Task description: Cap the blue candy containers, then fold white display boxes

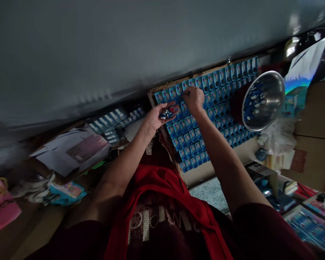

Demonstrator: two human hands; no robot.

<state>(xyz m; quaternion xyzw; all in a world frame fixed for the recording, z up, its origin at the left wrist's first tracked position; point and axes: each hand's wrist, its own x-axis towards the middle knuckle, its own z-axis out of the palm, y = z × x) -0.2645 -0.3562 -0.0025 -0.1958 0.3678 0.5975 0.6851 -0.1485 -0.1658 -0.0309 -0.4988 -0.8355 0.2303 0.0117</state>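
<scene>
Palm up, my left hand (154,118) cradles several small round pieces (167,112) with shiny rims, one showing a red face and others blue and silver. Close beside it, my right hand (194,99) is closed, thumb and fingers pinched together over the upper rows of blue cards (187,137). Whatever its fingertips hold is hidden. The cards lie in neat rows on a wood-edged board (176,82); several toward the right show a dark round spot. A steel bowl (276,97), tilted toward me, holds many blue and silver pieces at the board's right.
A grey wall (111,54) runs along the far side. Papers (73,150) and packs of cards (111,122) lie at left. Right of the board are a plastic bag (278,139), cardboard boxes (315,144) and more blue packs (311,224).
</scene>
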